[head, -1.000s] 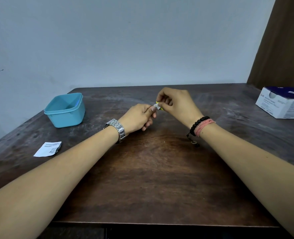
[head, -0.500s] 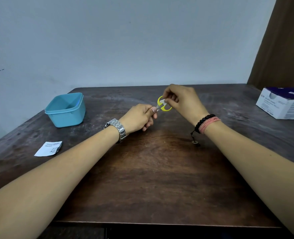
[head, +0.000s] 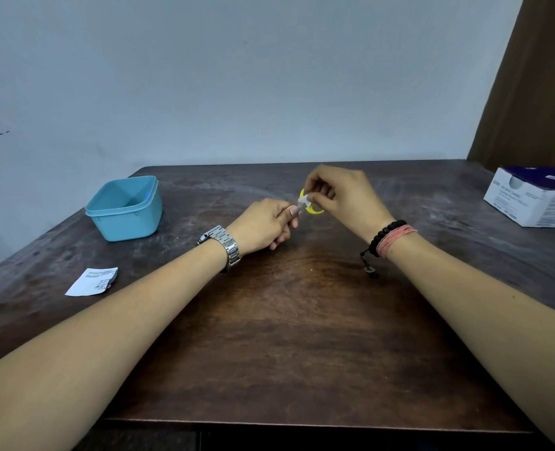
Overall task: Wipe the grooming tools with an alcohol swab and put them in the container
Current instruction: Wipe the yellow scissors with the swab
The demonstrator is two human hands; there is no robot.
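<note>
Two hands meet above the dark wooden table [head: 269,336]: left hand [head: 263,226] curls around the blade end of small yellow-handled scissors [head: 312,209], right hand [head: 341,196] pinches a white alcohol swab [head: 303,201] against them. Advice: hold firm, wipe along the blades, then reach left to the blue container [head: 124,208].

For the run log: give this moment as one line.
step: wiping | left hand: grips scissors | right hand: pinches swab on scissors | container: left, on table, contents unclear
</note>
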